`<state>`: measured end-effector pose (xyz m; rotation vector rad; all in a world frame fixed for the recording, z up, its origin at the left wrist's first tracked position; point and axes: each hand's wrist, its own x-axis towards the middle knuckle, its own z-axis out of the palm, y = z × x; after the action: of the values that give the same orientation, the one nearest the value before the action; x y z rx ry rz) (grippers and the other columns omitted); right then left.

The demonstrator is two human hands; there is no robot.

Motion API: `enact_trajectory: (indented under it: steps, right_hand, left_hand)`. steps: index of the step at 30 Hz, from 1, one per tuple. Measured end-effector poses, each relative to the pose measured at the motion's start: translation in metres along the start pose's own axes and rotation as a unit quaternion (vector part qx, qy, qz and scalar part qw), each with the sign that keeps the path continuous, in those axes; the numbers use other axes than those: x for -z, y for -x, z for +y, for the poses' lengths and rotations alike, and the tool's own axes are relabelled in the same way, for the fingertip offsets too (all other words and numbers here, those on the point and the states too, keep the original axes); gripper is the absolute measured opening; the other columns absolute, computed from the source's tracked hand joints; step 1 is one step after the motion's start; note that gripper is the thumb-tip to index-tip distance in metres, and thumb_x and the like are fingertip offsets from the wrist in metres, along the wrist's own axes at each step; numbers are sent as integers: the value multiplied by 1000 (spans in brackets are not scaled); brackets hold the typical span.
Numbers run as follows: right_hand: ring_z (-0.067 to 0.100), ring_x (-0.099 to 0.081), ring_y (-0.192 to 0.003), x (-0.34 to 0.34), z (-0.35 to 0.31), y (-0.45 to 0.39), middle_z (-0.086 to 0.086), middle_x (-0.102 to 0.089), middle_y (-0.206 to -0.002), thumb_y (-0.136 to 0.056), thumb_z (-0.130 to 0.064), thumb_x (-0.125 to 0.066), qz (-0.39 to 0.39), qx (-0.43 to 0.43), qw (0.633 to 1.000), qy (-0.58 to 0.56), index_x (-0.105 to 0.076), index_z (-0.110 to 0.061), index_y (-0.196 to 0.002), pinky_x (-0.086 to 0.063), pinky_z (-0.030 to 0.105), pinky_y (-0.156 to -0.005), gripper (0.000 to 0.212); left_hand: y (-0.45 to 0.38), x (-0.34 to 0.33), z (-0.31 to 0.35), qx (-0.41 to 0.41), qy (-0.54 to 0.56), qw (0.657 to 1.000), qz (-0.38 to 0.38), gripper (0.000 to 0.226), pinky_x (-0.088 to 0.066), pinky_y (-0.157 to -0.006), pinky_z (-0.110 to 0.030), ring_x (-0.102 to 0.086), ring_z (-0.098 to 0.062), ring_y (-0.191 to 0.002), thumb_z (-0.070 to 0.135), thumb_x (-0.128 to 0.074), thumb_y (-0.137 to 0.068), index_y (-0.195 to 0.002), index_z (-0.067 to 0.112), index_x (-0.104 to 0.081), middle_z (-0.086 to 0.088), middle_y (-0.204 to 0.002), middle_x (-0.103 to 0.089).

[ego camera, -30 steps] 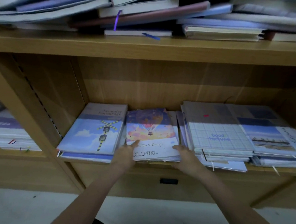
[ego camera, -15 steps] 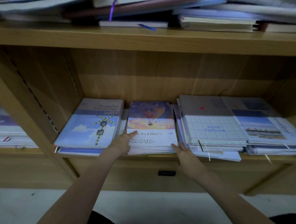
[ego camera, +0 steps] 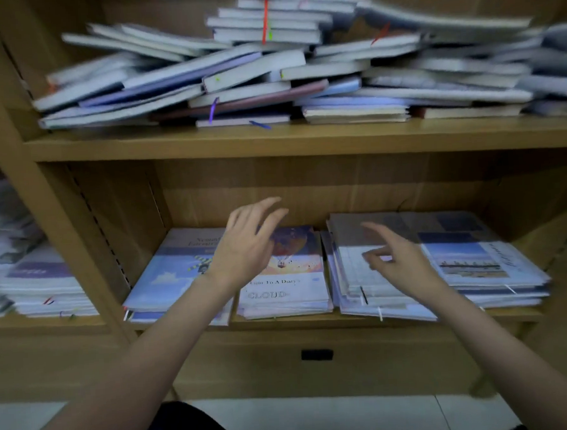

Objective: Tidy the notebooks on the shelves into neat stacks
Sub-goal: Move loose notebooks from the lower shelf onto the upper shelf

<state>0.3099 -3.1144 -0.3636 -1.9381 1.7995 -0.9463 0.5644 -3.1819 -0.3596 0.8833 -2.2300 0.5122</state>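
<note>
Wooden shelf, twelve o'clock, carries jumbled notebooks; left hand and right hand hover below, loosely spread, empty.

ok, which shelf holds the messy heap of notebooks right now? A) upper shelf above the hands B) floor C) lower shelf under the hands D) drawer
A: the jumbled pile of pale, tilted notebooks lies on the upper wooden shelf, while the lower wooden shelf holds flat stacks under the empty left hand and right hand.
</note>
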Motion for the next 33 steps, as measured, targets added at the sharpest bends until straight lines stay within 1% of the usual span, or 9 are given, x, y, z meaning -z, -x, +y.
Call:
enact_trajectory:
  steps: [2, 5, 8, 11, 15, 20, 25, 29, 33]
  right_hand:
    - [10, -58, -102, 32, -16, -6, -2, -56, -128, -93, -12, -55, 88, 45, 995, -2, -43, -22, -137, -44, 15, -70, 47]
    - [12, -62, -101, 77, -46, -15, -4, -62, -114, -92, -12, -56, 191, 141, 971, -44, -51, -18, -126, -53, 34, -84, 35]
    - [6, -62, -96, 108, -74, -25, -1, -65, -109, -91, -12, -57, 236, 197, 950, -53, -52, -18, -122, -54, 24, -80, 31]
    - [6, -57, -102, 123, -97, -44, 1, -59, -120, -90, -16, -59, 215, 198, 956, -11, -46, -13, -130, -48, 11, -78, 42]
    - [21, -40, -125, 138, -118, -80, 4, -45, -137, -89, -24, -62, 224, 216, 941, 134, -42, -13, -134, -32, 24, -98, 50]
    - [25, -24, -136, 155, -153, -122, 10, -30, -147, -88, -25, -62, 246, 225, 920, 205, -36, -9, -139, -23, 33, -110, 59]
    - [26, -32, -132, 142, -191, -163, 8, -38, -141, -84, -47, -63, 130, 249, 905, 319, -33, -15, -142, -22, 42, -109, 73]
    - [29, -35, -128, 128, -199, -175, 8, -40, -140, -85, -44, -62, 134, 239, 895, 351, -28, -18, -144, -27, 44, -104, 73]
    - [25, -33, -132, 139, -186, -168, 6, -39, -143, -88, -39, -61, 136, 255, 912, 291, -27, -19, -145, -21, 41, -110, 70]
  left_hand:
    - [-19, 20, 0, -13, -27, 999, 43, 48, -35, -88, -39, -48, -27, -105, 3, -42, -72, -118, 10, -48, -13, -125, -51]
    - [-49, 51, -5, -10, -59, 992, 113, 47, -34, -89, -39, -47, -27, -107, 6, -43, -71, -117, 11, -48, -12, -125, -50]
    - [-74, 73, -12, 22, -93, 986, 133, 46, -32, -90, -39, -44, -28, -106, 9, -41, -73, -118, 11, -49, -15, -123, -53]
    - [-92, 86, -22, 75, -118, 981, 131, 45, -30, -91, -39, -41, -30, -110, 13, -37, -74, -118, 11, -45, -17, -124, -52]
    - [-107, 100, -35, 144, -104, 973, 147, 45, -38, -92, -46, -45, -36, -113, 11, -40, -75, -119, 6, -50, -18, -126, -49]
    - [-124, 106, -46, 138, -137, 973, 126, 44, -40, -92, -49, -48, -39, -113, 2, -58, -74, -118, 3, -52, -21, -124, -51]
    - [-132, 101, -65, 151, -180, 966, 109, 37, -39, -95, -47, -52, -35, -107, 10, -55, -74, -110, 4, -58, -16, -117, -56]
    - [-128, 101, -72, 124, -194, 968, 101, 35, -38, -95, -45, -54, -33, -107, 10, -60, -75, -110, 7, -59, -13, -119, -57]
    - [-127, 101, -73, 136, -179, 968, 111, 35, -37, -96, -46, -54, -32, -109, 13, -56, -77, -112, 7, -58, -13, -119, -57]
